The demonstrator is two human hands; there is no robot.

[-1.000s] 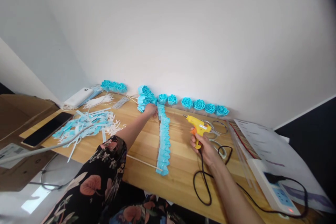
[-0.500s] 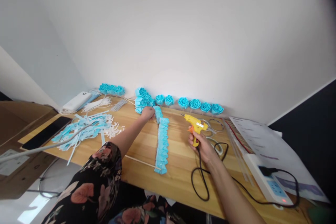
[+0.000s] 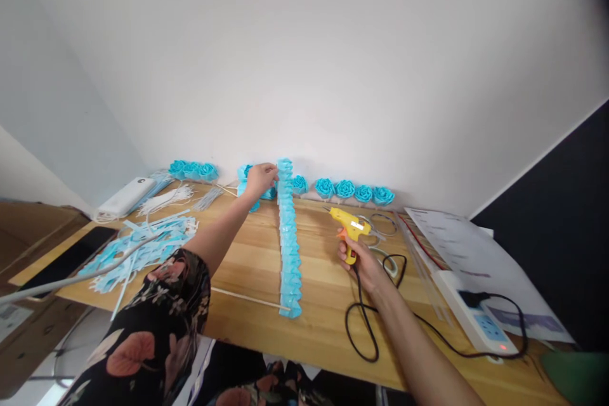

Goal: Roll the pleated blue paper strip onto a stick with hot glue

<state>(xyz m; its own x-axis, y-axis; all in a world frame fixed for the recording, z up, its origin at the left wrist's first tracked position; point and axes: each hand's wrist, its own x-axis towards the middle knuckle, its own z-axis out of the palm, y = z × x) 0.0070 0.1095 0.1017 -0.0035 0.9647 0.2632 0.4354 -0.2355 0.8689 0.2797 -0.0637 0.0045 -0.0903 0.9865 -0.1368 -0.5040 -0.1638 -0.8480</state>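
The left hand (image 3: 261, 178) pinches the pleated blue strip (image 3: 288, 235) at centre in its fingers, partly hiding blue flowers (image 3: 244, 172); the right hand (image 3: 364, 260) has fingers clasped round a yellow glue gun (image 3: 348, 222). A black cord (image 3: 358, 282) and power strip (image 3: 457, 295) crowd lower right, scraps (image 3: 143, 246) far left.

The one camera rides up there on the person's head, facing the pale wall (image 3: 304, 63) and tipped down over the wooden table (image 3: 328, 292), close above the patterned left sleeve (image 3: 157, 323), yet wide enough to catch the left hand (image 3: 261, 179) and right hand (image 3: 362, 261).
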